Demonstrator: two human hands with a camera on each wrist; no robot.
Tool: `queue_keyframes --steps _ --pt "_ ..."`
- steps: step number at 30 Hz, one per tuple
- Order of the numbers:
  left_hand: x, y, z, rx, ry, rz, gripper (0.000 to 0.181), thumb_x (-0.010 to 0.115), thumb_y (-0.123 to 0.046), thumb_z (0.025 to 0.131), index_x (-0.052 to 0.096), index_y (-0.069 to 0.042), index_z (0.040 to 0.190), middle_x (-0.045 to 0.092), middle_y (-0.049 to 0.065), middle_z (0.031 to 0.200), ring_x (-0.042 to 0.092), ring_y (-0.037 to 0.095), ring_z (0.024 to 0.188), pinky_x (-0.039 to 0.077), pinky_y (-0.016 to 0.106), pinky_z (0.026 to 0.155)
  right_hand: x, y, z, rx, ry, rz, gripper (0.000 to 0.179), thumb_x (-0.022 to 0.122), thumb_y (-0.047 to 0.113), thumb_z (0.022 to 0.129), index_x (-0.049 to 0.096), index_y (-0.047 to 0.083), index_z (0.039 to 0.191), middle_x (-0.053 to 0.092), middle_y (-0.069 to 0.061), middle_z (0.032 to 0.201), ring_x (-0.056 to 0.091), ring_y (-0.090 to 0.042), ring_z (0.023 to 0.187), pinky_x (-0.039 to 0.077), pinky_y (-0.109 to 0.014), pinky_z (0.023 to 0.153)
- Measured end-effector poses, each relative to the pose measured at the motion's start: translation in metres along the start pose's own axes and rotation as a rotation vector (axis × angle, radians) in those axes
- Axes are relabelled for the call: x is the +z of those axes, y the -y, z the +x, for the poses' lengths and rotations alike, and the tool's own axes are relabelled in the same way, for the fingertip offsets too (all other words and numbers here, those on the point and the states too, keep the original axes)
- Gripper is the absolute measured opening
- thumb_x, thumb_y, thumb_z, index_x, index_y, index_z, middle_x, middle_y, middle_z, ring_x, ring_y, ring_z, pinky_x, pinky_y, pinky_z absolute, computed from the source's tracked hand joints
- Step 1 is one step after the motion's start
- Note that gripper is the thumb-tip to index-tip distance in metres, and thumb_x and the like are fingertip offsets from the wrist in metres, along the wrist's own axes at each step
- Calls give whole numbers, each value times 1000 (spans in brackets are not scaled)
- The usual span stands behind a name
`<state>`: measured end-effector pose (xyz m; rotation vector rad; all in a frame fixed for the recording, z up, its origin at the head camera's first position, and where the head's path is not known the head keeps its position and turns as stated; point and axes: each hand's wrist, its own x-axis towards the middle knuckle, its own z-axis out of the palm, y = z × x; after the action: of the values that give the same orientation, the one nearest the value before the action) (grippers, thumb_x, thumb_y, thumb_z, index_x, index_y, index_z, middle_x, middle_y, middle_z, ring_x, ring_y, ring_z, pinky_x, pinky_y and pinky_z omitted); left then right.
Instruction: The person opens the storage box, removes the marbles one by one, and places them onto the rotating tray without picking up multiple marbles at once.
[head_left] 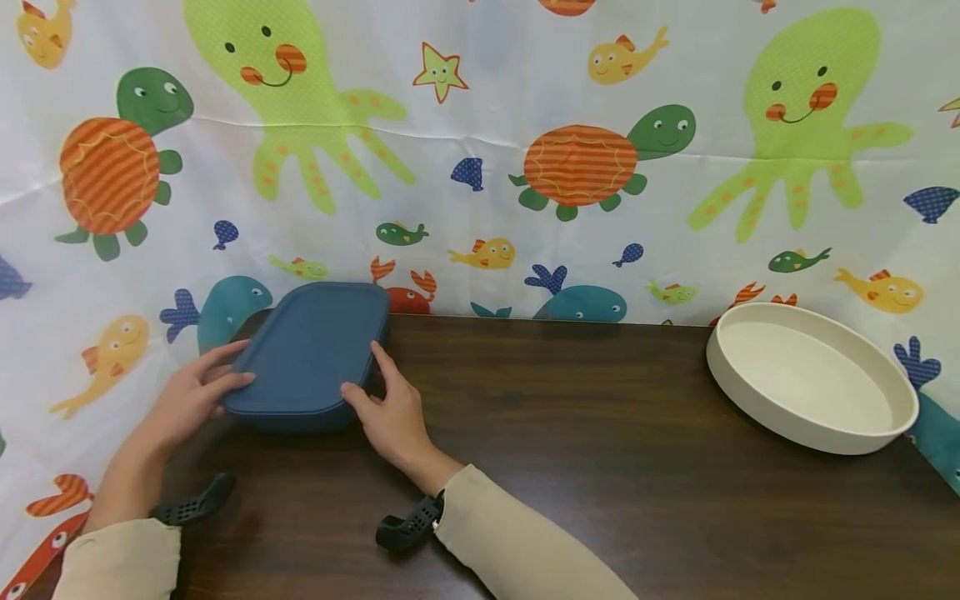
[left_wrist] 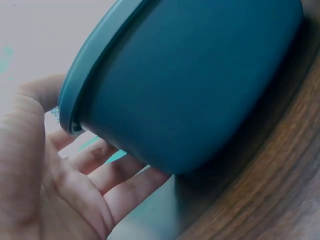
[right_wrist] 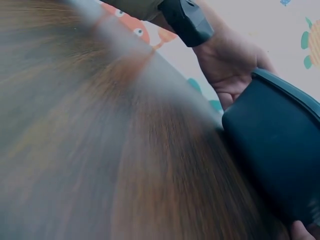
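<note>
A blue lidded food container (head_left: pixel 307 350) sits at the left of the dark table, near the curtain. My left hand (head_left: pixel 191 400) grips its left side, thumb at the lid's edge. In the left wrist view the fingers (left_wrist: pixel 132 192) reach along the container's wall below the rim. My right hand (head_left: pixel 393 421) holds the opposite side, with thumb and index finger at the lid's edge by the near right corner. The lid (head_left: pixel 315 346) lies flat over the whole top, hiding the inside. Only a fingertip (right_wrist: pixel 299 231) of the right hand shows in the right wrist view.
A round cream tray (head_left: pixel 817 375) with a low rim stands at the table's far right. Behind the wooden table (head_left: pixel 570 450) hangs a white curtain (head_left: pixel 465 125) printed with sea animals. Each wrist wears a black band (head_left: pixel 411 525).
</note>
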<state>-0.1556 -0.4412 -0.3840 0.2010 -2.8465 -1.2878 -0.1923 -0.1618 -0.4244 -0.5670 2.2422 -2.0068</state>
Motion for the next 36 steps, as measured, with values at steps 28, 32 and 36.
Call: queue_keyframes --steps 28,32,36 --pt "43 -32 15 61 137 -67 78 55 -41 103 13 -15 164 30 37 156 64 22 111 61 35 82 -64 -9 -18 5 2 -44 64 62 39 97 34 41 156 46 2 158 51 -21 141 53 -39 103" --pt "52 -40 17 82 161 -76 78 54 -38 104 11 -14 164 30 38 155 59 43 121 61 39 83 -76 -12 -20 -8 1 -69 64 61 38 98 34 40 156 46 3 158 50 -20 142 53 -41 102" --pt "61 -51 19 81 181 -71 79 53 -40 104 9 -12 164 29 37 156 54 52 126 60 47 89 -88 -14 -21 -20 -9 -92 64 59 38 99 33 38 157 45 3 158 50 -21 142 49 -45 107"
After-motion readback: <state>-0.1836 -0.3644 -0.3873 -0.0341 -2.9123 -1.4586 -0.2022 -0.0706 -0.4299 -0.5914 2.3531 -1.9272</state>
